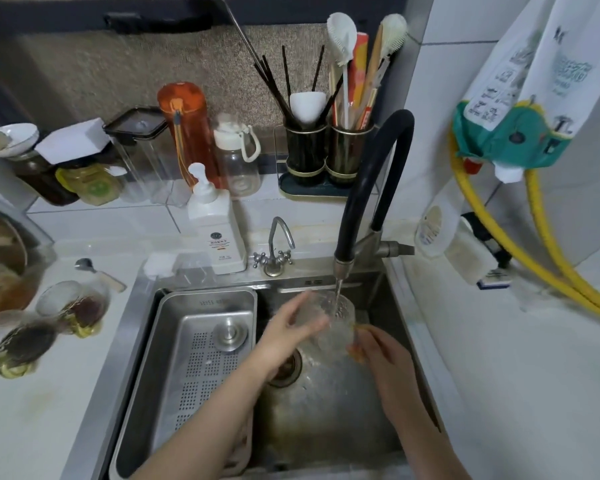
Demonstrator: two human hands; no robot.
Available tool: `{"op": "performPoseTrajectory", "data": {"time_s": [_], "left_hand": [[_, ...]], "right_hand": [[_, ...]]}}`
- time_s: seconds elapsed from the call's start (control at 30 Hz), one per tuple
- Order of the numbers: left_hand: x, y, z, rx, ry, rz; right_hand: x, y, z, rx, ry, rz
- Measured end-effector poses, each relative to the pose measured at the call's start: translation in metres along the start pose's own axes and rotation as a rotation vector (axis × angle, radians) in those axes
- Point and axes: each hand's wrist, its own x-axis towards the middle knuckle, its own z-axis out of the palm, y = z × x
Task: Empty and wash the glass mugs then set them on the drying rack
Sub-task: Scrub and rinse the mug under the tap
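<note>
A clear glass mug (336,322) is held over the sink (326,420), under the water running from the black faucet (347,237). My left hand (291,329) lies against the mug's left side with its fingers stretched out. My right hand (378,348) grips the mug at its lower right, where an amber handle shows. Two more glass mugs lie tipped on the counter at the left: one (80,306) with dark dregs, and a nearer one (25,344), blurred. A perforated steel drying rack (174,327) sits in the sink's left half.
A round steel drain plug (230,332) lies on the rack. A white soap pump bottle (215,226) and a small tap (277,251) stand behind the sink. A spoon (97,270) lies on the left counter. Bottles, jars and utensil holders (326,154) line the back wall. Yellow hoses (551,265) hang at right.
</note>
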Motion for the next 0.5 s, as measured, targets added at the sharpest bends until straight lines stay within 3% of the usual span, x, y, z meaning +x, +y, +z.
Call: {"op": "performPoseTrajectory", "data": {"time_s": [0.17,0.37,0.5], "left_hand": [[0.016,0.023,0.029,-0.040,-0.050,0.048],[0.007,-0.008,0.023,-0.053,0.029,0.000],[0.013,0.004,0.034,0.027,-0.030,0.008]], "right_hand": [[0.010,-0.002,-0.018,0.026,0.146,-0.007],[-0.002,0.002,-0.009,-0.102,0.114,-0.061],[-0.003,0.001,-0.014,-0.039,0.205,-0.005]]}}
